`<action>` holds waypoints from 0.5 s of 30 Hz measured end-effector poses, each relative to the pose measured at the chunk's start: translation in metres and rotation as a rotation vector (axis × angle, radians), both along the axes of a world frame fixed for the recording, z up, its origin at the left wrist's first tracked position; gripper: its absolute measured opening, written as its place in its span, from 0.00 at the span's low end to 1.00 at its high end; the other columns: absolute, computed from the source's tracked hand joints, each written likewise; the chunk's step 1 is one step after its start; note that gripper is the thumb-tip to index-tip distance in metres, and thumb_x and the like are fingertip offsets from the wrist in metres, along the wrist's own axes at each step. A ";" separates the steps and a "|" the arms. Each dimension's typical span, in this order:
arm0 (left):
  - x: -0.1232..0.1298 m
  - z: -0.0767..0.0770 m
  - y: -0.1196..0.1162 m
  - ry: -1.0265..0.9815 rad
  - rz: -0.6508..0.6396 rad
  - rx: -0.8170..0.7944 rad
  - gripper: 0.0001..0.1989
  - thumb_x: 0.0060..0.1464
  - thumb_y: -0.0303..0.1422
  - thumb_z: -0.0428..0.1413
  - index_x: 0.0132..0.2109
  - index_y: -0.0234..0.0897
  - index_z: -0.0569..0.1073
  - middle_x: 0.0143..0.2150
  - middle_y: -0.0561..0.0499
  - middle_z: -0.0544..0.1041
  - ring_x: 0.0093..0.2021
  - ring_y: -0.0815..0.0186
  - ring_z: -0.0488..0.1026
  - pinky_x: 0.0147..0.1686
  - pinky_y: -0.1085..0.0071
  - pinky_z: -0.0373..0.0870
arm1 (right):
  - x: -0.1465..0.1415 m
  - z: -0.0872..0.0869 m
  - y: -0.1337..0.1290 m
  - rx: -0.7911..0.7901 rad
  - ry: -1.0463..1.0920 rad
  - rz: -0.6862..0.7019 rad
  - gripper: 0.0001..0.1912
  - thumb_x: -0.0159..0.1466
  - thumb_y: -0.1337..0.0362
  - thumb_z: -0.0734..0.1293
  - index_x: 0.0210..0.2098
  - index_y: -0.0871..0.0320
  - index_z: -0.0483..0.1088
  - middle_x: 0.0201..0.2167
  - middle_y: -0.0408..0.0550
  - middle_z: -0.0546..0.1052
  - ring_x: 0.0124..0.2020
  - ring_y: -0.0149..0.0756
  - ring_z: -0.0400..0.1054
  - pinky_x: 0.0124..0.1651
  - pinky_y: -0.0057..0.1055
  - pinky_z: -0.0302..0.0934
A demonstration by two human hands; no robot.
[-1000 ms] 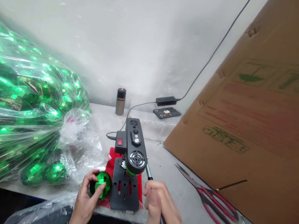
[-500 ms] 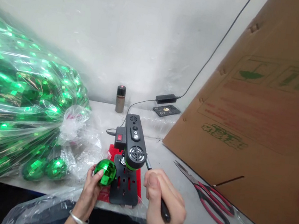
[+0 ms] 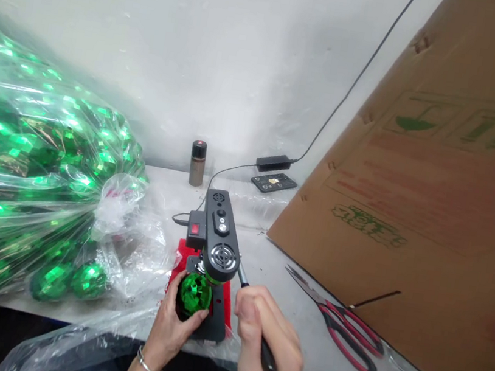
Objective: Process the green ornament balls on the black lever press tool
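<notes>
Over the black plate [image 3: 214, 332] on the desk [image 3: 263, 267], my left hand [image 3: 169, 324], partly curled, held a green ball [image 3: 195, 293] near the machine head [image 3: 221, 231]; my right hand [image 3: 270, 336] clenched the lever [image 3: 243, 273]. A mistimed pull might have pinched me; a slack grip, dropped the ball.

L hand [image 3: 171, 327] w/ green ball [image 3: 195, 293], maybe touching blk plate [image 3: 214, 331]; R hand [image 3: 269, 339] on lever [image 3: 268, 360].

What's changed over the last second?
The left hand has carried the green ball rightward, from beside the black base to above it, still holding it. The right hand still grips the lever; the scissors lie where they were.
</notes>
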State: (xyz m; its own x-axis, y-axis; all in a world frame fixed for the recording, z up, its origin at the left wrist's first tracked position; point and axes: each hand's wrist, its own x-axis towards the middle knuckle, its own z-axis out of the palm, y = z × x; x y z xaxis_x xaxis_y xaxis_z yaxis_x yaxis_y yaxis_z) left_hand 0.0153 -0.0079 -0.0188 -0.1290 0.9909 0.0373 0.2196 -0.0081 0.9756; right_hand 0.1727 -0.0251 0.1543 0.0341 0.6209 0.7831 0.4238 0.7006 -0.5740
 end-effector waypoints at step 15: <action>0.004 -0.011 -0.008 0.159 -0.107 0.133 0.39 0.52 0.41 0.69 0.68 0.41 0.66 0.69 0.35 0.72 0.70 0.39 0.70 0.70 0.39 0.66 | 0.003 -0.001 -0.001 -0.010 -0.014 0.021 0.16 0.71 0.80 0.58 0.33 0.54 0.60 0.27 0.40 0.65 0.27 0.27 0.62 0.28 0.26 0.57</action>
